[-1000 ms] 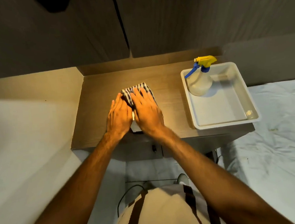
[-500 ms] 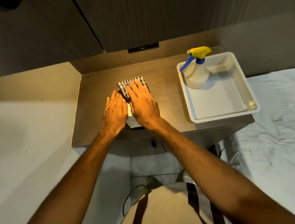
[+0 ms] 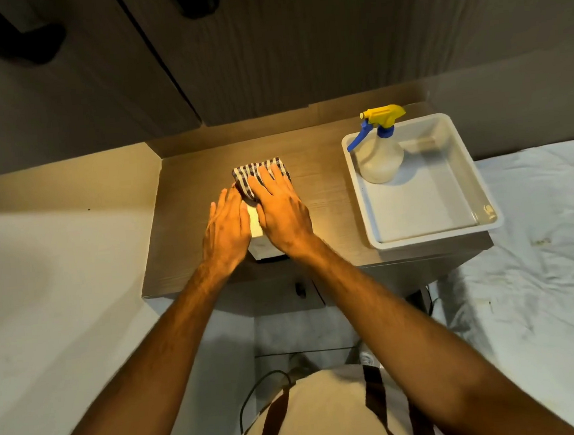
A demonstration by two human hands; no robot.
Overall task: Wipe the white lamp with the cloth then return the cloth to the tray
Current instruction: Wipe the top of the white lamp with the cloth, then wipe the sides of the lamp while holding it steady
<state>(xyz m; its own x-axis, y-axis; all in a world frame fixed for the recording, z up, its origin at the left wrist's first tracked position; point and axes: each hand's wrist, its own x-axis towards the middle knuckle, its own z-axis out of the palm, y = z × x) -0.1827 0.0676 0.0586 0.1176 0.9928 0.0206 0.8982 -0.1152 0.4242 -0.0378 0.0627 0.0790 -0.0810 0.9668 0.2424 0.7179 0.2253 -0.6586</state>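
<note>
The white lamp (image 3: 254, 224) is a lit box-shaped block on the wooden nightstand (image 3: 328, 193); only a strip of it shows between my hands. A striped cloth (image 3: 253, 172) lies draped over its far top. My right hand (image 3: 283, 209) rests flat on the cloth and the lamp's right side, fingers spread. Against the lamp's left side my left hand (image 3: 226, 227) lies flat, fingertips touching the cloth's edge. The white tray (image 3: 431, 231) stands at the right end of the nightstand.
A spray bottle (image 3: 378, 151) with a yellow and blue trigger stands in the tray's far left corner. Dark cabinet doors rise behind the nightstand. A white wall is on the left, a white bed sheet (image 3: 540, 266) on the right, a cable on the floor below.
My head has shifted, so the whole scene sits differently in view. Both hands stay pressed on the lamp and cloth, with the right hand slid slightly along the cloth.
</note>
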